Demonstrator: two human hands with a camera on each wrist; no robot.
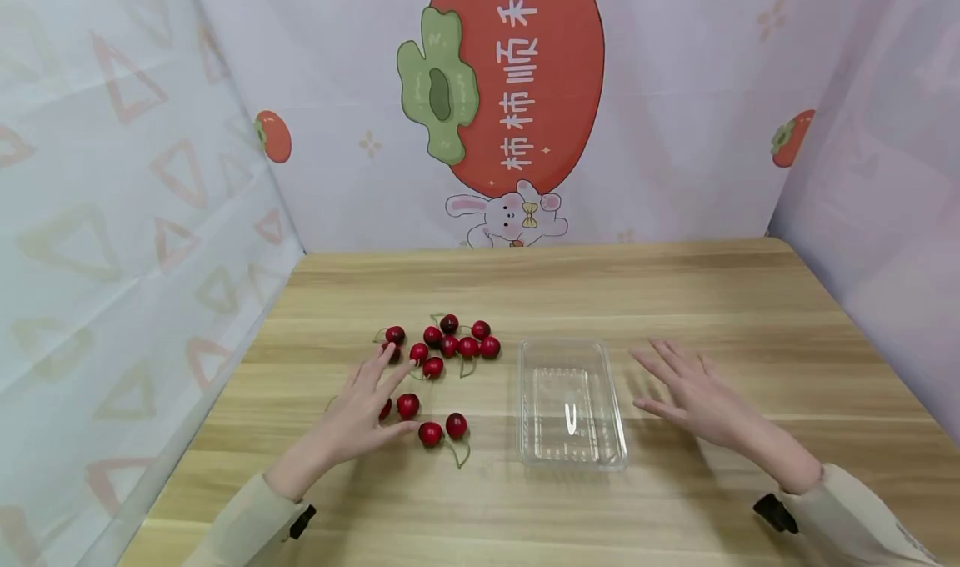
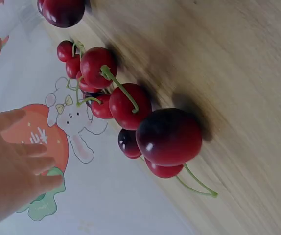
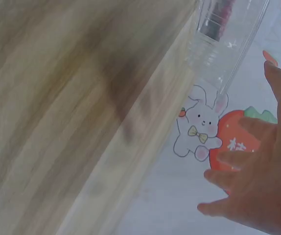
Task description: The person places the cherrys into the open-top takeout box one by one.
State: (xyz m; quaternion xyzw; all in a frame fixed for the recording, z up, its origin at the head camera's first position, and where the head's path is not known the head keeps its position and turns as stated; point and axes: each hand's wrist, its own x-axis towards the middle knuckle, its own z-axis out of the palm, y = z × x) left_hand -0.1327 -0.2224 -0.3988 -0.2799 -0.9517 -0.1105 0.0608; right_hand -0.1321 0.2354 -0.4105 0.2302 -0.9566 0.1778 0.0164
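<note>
Several red cherries (image 1: 448, 346) with green stems lie loose on the wooden table (image 1: 675, 292), left of a clear plastic tray (image 1: 570, 402) that holds nothing. My left hand (image 1: 365, 408) hovers over the near cherries with fingers spread, holding nothing; a cherry (image 1: 431, 434) lies just by its thumb. In the left wrist view the cherries (image 2: 169, 136) fill the middle and my left hand (image 2: 13, 166) shows at the left edge. My right hand (image 1: 693, 393) is flat and open to the right of the tray, apart from it. The right wrist view shows the tray (image 3: 228, 36) and my right hand (image 3: 258, 181).
Printed cloth walls close the table in on the left, back and right; the back wall carries a big red persimmon picture (image 1: 517, 75) and a rabbit (image 1: 510, 213). Bare wood lies behind the cherries and tray.
</note>
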